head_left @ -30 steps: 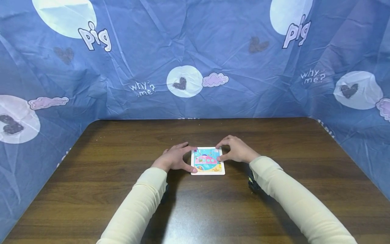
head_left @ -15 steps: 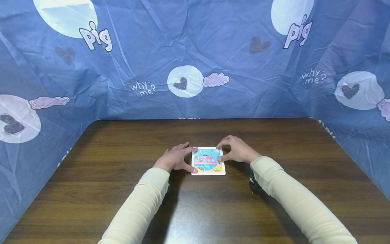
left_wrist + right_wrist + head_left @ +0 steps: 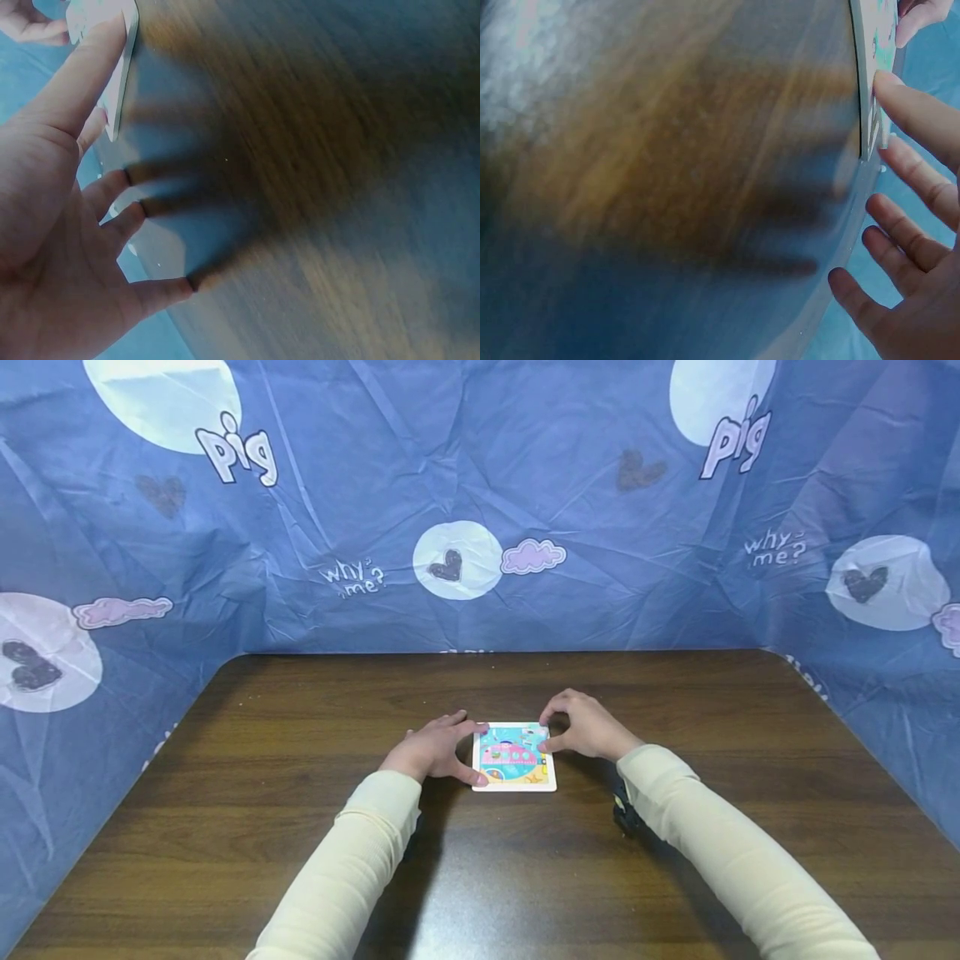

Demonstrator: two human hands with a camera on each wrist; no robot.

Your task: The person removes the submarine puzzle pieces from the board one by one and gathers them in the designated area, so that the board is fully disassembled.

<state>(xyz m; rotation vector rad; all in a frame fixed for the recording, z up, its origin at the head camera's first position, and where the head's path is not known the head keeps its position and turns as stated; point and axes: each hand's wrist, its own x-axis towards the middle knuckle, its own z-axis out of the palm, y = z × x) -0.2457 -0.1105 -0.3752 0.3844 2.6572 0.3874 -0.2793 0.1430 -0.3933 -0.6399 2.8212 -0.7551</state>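
Note:
A small square picture puzzle with a white border lies flat on the table, showing a pink submarine in blue water. My left hand rests at its left side, thumb on the near left corner and forefinger at the far left corner. Its other fingers spread straight out in the left wrist view. At the far right corner, my right hand pinches a puzzle piece between thumb and forefinger. That piece looks slightly raised in the right wrist view, mostly hidden by the fingers. The remaining right fingers are loosely bent.
The brown wooden table extends around the puzzle on every side. A blue printed cloth hangs behind it and along both sides. Dark straps show under the right cuff.
My right thumb and forefinger have shifted slightly right and closer together, and the picture's far right corner looks different. The left hand keeps its place on the puzzle.

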